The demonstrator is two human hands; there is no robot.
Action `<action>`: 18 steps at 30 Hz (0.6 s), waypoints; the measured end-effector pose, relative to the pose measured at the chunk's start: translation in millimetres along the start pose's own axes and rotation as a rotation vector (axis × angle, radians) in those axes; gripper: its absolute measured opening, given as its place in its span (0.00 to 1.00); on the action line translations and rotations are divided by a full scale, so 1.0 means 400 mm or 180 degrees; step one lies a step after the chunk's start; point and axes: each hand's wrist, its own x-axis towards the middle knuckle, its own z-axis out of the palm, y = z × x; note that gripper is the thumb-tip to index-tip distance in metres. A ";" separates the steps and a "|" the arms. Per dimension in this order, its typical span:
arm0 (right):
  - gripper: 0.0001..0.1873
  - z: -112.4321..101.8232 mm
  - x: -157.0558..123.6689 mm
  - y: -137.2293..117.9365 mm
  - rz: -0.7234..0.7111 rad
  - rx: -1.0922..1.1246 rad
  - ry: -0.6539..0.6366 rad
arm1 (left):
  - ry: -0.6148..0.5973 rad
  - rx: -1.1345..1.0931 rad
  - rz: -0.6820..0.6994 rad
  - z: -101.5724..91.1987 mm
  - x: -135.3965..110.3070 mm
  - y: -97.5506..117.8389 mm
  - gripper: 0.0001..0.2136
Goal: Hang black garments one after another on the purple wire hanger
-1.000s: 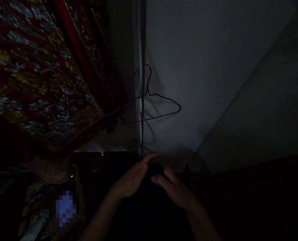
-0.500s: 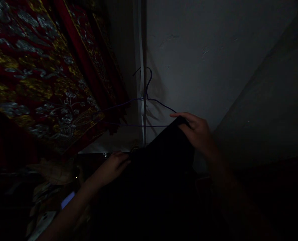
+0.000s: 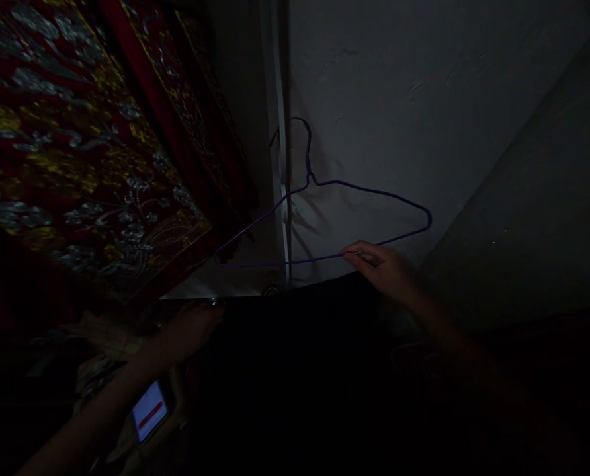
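Note:
A thin purple clothes hanger [image 3: 335, 182] hangs by its hook at a pale upright strip, tilted with its right end higher. My right hand [image 3: 387, 271] is closed, with thumb and fingers pinching the hanger's lower bar right of its middle. Below spreads a black cloth [image 3: 295, 357], too dark to show what garment it is; its upper edge runs from one hand to the other. My left hand [image 3: 193, 328] is at the cloth's left corner, fingers curled around the edge in deep shadow. Whether my right hand also holds cloth cannot be made out.
Red fabric with gold and silver embroidery [image 3: 91, 132] hangs at the left. The pale upright strip [image 3: 282, 132] runs along the grey wall [image 3: 424, 99]. At lower left lies a phone with a lit screen [image 3: 149, 410], among dim clutter. The room is very dark.
My right hand has gone from the cloth's raised corner to the hanger's lower bar. The hanger has shifted right and tilted. The cloth's right side has dropped, and my left hand moved left.

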 end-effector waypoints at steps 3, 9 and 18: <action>0.15 -0.050 -0.023 -0.031 -0.0070 -0.0204 -0.0114 | 0.0248 0.0209 -0.0437 -0.042 0.023 0.009 0.15; 0.14 -0.083 -0.027 -0.089 -0.0148 -0.0529 -0.0158 | 0.1641 -0.0102 -0.0936 -0.182 0.056 0.057 0.17; 0.15 0.002 -0.059 -0.122 0.0197 0.0433 -0.0856 | 0.2457 -0.1398 -0.0123 -0.276 0.174 0.152 0.15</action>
